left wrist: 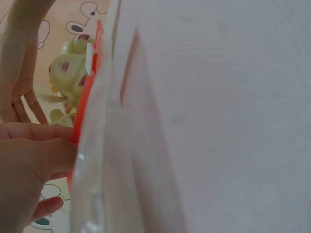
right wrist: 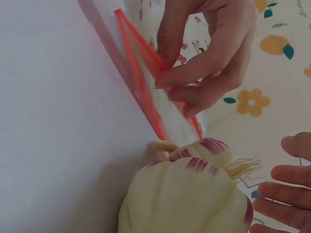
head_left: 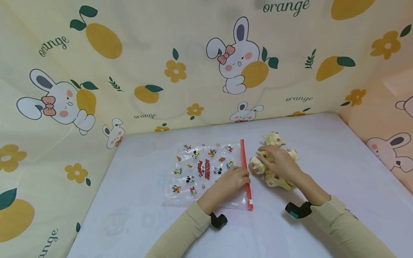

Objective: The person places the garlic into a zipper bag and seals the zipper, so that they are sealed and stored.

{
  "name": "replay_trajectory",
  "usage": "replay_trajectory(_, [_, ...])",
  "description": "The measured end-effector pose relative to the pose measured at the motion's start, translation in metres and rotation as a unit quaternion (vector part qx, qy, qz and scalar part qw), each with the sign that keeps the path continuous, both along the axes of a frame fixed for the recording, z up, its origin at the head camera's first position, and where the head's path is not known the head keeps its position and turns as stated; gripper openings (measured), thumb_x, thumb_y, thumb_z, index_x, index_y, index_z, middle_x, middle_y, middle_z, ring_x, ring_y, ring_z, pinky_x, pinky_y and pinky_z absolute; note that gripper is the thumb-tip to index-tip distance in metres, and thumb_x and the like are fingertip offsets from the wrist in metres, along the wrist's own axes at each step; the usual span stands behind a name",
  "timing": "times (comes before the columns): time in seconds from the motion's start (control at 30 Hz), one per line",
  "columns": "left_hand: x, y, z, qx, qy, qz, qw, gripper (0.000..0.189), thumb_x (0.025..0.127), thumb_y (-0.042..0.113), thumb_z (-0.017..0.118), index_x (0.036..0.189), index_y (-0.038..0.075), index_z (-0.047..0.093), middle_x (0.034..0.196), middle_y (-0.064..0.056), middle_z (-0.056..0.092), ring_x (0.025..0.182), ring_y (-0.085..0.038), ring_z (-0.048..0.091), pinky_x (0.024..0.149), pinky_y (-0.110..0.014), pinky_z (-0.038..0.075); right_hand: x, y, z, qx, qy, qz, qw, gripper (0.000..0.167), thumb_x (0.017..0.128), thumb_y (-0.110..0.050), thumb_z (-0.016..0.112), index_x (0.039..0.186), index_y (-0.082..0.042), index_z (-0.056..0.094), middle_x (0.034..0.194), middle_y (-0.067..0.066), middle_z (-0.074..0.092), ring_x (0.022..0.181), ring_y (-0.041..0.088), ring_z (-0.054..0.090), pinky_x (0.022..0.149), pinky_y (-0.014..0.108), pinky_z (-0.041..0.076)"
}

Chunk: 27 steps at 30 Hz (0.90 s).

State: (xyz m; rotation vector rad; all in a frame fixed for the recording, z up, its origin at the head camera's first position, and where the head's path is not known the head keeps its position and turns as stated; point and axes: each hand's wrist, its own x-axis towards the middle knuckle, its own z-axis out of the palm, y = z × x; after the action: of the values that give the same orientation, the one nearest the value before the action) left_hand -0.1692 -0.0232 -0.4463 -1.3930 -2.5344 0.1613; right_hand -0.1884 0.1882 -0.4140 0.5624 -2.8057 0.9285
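My left hand pinches the red zip edge of a clear plastic bag printed with cartoon figures. In the right wrist view, the two red strips of the bag's mouth stand parted, with the left fingers holding the upper strip. Several cream garlic bulbs with purple streaks lie in a cluster just right of the mouth. Over them is my right hand, its extended fingers beside a large bulb; the palm side is partly out of that view.
A white-covered table lies under everything. Behind and at the sides hangs a cream cloth with rabbit and orange prints. Black wrist-worn devices sit below both sleeves.
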Motion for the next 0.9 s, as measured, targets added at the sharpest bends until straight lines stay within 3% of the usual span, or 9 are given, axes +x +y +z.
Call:
replay_trajectory(0.4, [-0.001, -0.012, 0.005, 0.063, 0.008, 0.002, 0.9980, 0.016, 0.093, 0.019, 0.058, 0.098, 0.024, 0.073, 0.107, 0.007, 0.068, 0.112, -0.010, 0.062, 0.105, -0.024, 0.047, 0.003, -0.003, 0.002, -0.014, 0.021, 0.000, 0.9997, 0.031, 0.093, -0.018, 0.063, 0.117, 0.002, 0.063, 0.120, 0.023, 0.066, 0.121, 0.042, 0.057, 0.099, 0.057, 0.050])
replay_trajectory(0.67, [0.001, -0.019, 0.017, 0.138, 0.038, -0.002, 0.9897, 0.008, 0.090, 0.020, 0.066, 0.092, 0.021, 0.074, 0.099, 0.006, 0.069, 0.106, -0.010, 0.064, 0.104, -0.023, 0.049, 0.007, -0.009, 0.006, -0.037, 0.019, 0.012, 0.9991, 0.030, 0.093, -0.015, 0.064, 0.118, 0.002, 0.063, 0.120, 0.023, 0.066, 0.120, 0.042, 0.058, 0.097, 0.057, 0.051])
replay_trajectory(0.9, [0.003, -0.024, 0.024, 0.156, 0.033, 0.009, 0.9872, 0.008, 0.089, 0.019, 0.069, 0.093, 0.020, 0.075, 0.100, 0.006, 0.068, 0.107, -0.010, 0.063, 0.104, -0.022, 0.049, 0.008, -0.013, 0.008, -0.061, 0.022, 0.027, 0.9975, 0.030, 0.091, -0.010, 0.064, 0.117, 0.005, 0.063, 0.115, 0.024, 0.068, 0.105, 0.041, 0.064, 0.089, 0.055, 0.056])
